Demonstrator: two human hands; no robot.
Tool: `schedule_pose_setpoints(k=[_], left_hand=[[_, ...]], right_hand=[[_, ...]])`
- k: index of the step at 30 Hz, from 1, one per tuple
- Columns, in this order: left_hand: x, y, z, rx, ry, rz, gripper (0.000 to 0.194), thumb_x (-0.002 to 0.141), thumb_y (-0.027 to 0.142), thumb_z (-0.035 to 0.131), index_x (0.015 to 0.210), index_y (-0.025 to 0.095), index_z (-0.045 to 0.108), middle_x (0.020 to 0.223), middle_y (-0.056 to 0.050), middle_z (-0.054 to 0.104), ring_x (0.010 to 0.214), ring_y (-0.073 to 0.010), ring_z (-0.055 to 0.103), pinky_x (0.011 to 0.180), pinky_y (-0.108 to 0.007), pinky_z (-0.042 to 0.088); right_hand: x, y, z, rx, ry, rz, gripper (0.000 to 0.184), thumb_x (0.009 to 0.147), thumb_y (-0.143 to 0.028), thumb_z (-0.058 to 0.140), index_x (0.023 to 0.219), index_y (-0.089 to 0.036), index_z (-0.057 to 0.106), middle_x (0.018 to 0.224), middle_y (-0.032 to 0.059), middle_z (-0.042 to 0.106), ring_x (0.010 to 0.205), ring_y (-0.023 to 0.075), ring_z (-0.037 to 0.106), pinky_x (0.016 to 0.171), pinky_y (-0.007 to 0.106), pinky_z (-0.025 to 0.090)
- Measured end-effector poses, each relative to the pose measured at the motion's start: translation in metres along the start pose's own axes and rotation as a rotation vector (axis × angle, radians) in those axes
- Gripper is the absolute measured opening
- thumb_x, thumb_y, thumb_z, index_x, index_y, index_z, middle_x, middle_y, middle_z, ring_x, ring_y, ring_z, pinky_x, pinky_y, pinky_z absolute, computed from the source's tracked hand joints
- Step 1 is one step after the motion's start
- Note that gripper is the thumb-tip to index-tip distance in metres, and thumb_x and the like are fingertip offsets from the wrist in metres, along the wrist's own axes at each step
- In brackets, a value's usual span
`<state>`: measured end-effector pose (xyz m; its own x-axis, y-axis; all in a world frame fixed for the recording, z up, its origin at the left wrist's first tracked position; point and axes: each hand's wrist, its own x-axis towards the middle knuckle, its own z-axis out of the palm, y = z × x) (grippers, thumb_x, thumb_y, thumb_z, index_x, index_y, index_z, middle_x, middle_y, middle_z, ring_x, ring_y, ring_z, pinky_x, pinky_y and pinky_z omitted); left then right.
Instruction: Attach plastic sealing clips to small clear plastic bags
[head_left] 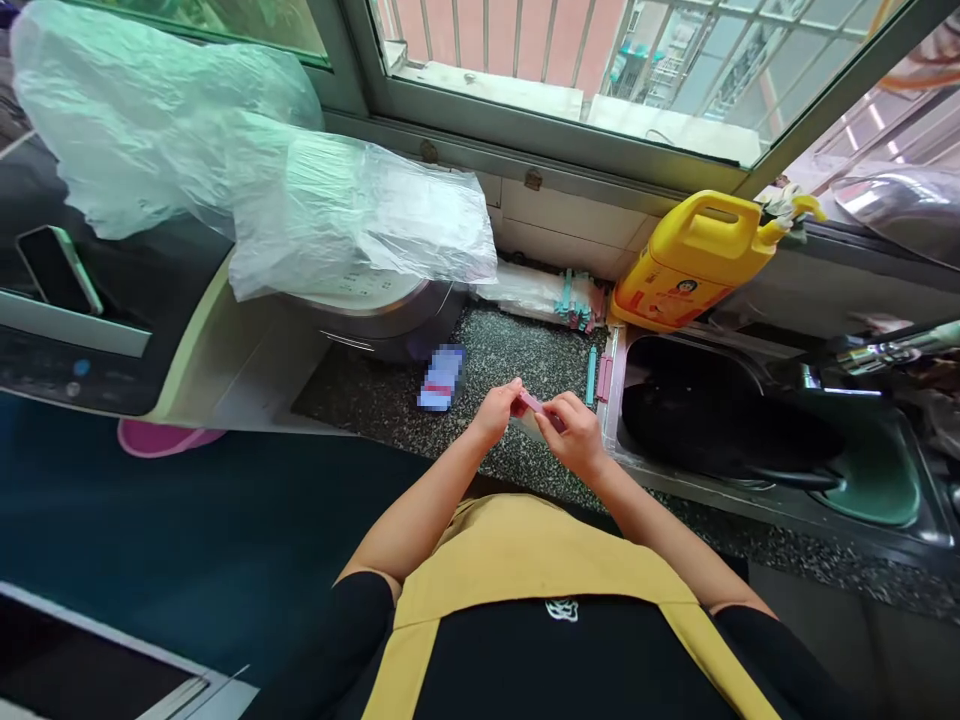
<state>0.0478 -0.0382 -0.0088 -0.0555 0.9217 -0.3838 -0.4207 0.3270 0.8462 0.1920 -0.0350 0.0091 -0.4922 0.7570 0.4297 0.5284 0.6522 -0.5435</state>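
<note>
Two bare hands met just right of the frame's middle, in front of a speckled dark stone bench (517, 340), both closed on one slim pink plastic strip (531, 402). The left hand (495, 414) pinched its upper-left end between thumb and fingers; the right hand (576, 434) gripped its lower-right end with curled fingers. The step in hand looked like two-handed work on this strip, though whether it was being opened, closed or merely turned could not be told. Any next move seemed to call for a steady pinch at both ends, since so narrow a piece could twist or slip.

Its long axis ran aslant, from upper left down to lower right, one end toward each hand; fingers hid any hinge, so which end led was unclear. Right of centre, below the yellow plastic jug (690, 260), a teal plastic strip (591, 375) lay on the bench just beside similar pink pieces (604, 378), their long axes running nearly up and down the frame.
</note>
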Motion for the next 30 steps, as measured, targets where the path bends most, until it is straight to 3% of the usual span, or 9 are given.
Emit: schedule_pose_setpoints(k=[13,18,22,30], left_hand=[[0.007,0.011,-0.034,-0.026,-0.047,-0.076,0.045,0.073,0.054,0.052,0.053,0.014,0.050,0.050,0.002,0.048,0.049,-0.0069,0.040,0.052,-0.022,0.031],[0.015,0.014,-0.045,-0.117,-0.127,-0.040,0.038,0.072,0.049,0.055,0.060,0.013,0.054,0.059,0.001,0.056,0.057,-0.0085,0.046,0.060,-0.023,0.037],[0.021,0.016,-0.045,-0.134,-0.162,0.003,0.033,0.069,0.045,0.060,0.062,0.013,0.055,0.060,0.001,0.055,0.058,-0.0083,0.046,0.060,-0.023,0.038],[0.031,0.022,-0.035,-0.105,-0.052,0.008,0.034,0.070,0.045,0.059,0.058,0.014,0.049,0.056,0.003,0.049,0.054,-0.0074,0.042,0.057,-0.023,0.035]], right_hand=[[0.009,-0.023,0.032,0.002,0.122,0.086,0.007,0.082,-0.023,0.051,0.079,-0.020,0.055,0.073,0.0028,0.054,0.066,0.0135,0.052,0.061,0.026,0.045],[0.022,-0.025,0.036,-0.007,0.155,0.087,0.006,0.082,-0.023,0.051,0.079,-0.020,0.055,0.073,0.0028,0.054,0.066,0.0132,0.052,0.061,0.026,0.045],[0.029,-0.021,0.033,-0.010,0.145,0.081,0.006,0.082,-0.023,0.051,0.079,-0.020,0.055,0.073,0.0027,0.054,0.066,0.0132,0.052,0.061,0.026,0.045],[0.041,-0.009,0.030,-0.021,0.118,0.050,0.007,0.082,-0.024,0.052,0.080,-0.020,0.056,0.074,0.0030,0.055,0.067,0.0135,0.053,0.061,0.026,0.045]])
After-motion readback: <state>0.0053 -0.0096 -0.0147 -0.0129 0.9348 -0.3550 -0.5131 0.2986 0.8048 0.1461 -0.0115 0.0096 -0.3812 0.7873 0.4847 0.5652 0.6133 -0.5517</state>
